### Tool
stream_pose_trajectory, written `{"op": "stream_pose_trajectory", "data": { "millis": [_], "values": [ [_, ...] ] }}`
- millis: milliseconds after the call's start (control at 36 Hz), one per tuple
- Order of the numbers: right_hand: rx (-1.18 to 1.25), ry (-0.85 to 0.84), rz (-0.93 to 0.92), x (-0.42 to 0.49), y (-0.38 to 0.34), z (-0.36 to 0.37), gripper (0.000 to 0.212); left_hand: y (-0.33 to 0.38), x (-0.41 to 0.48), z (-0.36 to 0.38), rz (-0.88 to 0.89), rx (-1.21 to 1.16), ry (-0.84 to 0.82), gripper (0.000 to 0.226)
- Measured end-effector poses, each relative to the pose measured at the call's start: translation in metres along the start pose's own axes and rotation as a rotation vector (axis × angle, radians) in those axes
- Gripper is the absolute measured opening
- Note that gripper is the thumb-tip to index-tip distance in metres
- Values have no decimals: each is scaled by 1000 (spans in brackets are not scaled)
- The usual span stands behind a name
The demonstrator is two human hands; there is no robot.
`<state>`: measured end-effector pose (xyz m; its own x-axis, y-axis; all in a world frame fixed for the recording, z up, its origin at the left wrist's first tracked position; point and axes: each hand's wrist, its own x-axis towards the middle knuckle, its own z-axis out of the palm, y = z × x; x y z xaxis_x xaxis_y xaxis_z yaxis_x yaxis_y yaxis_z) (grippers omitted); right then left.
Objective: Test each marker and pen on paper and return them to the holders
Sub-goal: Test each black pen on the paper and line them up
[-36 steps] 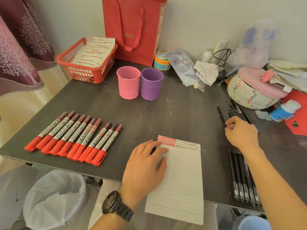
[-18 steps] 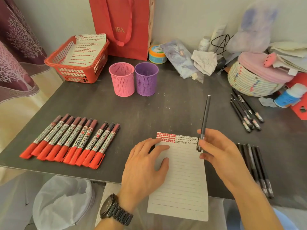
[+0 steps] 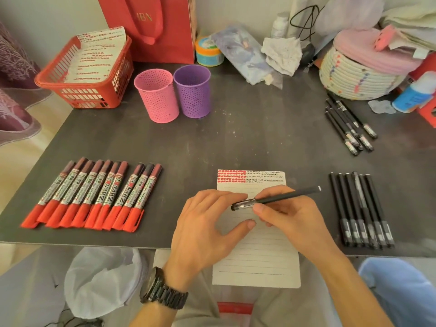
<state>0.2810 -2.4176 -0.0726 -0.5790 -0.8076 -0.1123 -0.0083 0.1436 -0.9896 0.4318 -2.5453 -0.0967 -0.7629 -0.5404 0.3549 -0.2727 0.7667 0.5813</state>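
Dark tabletop (image 3: 236, 142) bore the lined paper (image 3: 257, 256). Left hand (image 3: 203, 232), fingers relaxed, lay on it; right hand (image 3: 290, 223) pinched the capped black pen (image 3: 295, 194) just above (cap best pulled straight off, barrel steadied).

Wall (image 3: 47, 15): pale, plain, far beyond the fingers (image 3: 226, 197).
Table (image 3: 236, 138): dark grey, scuffed top beneath the fingers.
Curtain (image 3: 14, 67): maroon, tree-patterned, far left of them.
Floor (image 3: 14, 175): beige, left.
Light: soft, even.
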Motion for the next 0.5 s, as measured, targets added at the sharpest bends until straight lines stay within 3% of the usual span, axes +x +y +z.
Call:
{"op": "stream_pose_trajectory", "data": {
  "millis": [333,500],
  "values": [
    [-53,10,-44,-6,-1,6,10,-1,-1,1,-2,41,-9,24],
    [-66,-37,-70,-8,-4,7,20,6,-2,1,19,109,13,36]
  ]
}}
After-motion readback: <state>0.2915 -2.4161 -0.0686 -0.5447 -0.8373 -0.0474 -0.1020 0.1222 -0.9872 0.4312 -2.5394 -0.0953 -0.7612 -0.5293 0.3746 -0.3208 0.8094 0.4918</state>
